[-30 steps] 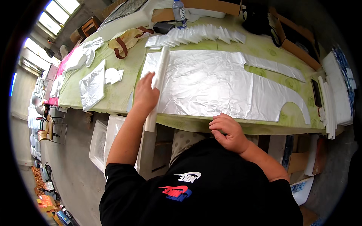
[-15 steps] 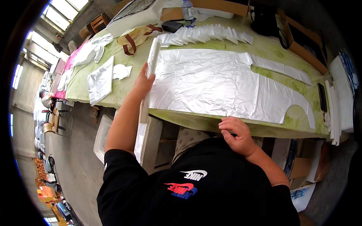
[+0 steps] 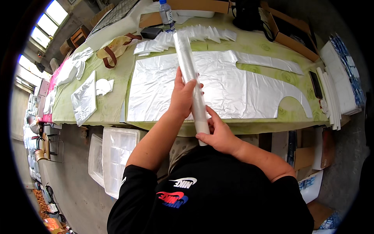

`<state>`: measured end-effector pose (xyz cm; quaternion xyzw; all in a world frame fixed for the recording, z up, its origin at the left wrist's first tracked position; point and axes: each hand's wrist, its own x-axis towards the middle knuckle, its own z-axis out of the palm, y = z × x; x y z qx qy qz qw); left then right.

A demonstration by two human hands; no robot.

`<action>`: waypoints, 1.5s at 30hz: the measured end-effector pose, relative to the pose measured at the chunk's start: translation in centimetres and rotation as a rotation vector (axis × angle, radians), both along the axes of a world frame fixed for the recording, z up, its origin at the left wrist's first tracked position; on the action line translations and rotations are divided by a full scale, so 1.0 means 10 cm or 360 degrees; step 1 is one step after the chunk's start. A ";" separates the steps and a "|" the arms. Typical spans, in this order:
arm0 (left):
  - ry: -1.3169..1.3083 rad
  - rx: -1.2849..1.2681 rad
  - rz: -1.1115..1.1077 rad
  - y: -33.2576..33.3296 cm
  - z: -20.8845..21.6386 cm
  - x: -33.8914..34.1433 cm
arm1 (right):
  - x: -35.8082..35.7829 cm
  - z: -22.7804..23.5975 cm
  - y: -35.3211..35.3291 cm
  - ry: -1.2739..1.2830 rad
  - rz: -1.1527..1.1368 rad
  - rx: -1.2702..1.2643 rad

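Observation:
A long, whitish, translucent roll of plastic film point(image 3: 186, 52) is held aslant above the table, its lower end close to my body. My left hand point(image 3: 182, 94) wraps around its middle. Near the lower end, my right hand point(image 3: 220, 134) grips it between thumb and fingers. Under the roll a thin, shiny white plastic apron point(image 3: 226, 87) lies spread flat, its cut-out straps pointing right. The roll and my hands hide part of it.
The table has a green cloth point(image 3: 120, 78). Folded plastic packets point(image 3: 194, 37), a water bottle point(image 3: 166, 17) and a tote bag point(image 3: 117, 48) stand behind. At right are a phone point(image 3: 315, 84) and white rolls point(image 3: 331, 99). Clear plastic bins point(image 3: 121, 134) stand below, left.
The roll has left the apron's left edge and moved right and toward me, lifted over the apron. My right hand has come over from the table edge and taken hold of its lower end.

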<state>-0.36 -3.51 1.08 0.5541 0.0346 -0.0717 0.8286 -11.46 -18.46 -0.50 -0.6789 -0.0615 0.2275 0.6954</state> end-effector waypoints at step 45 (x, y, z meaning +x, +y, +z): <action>0.0507 0.0709 -0.1632 0.57 0.02 -0.73 | 0.88 -0.08 -1.44 -0.1233 -0.0227 -0.1945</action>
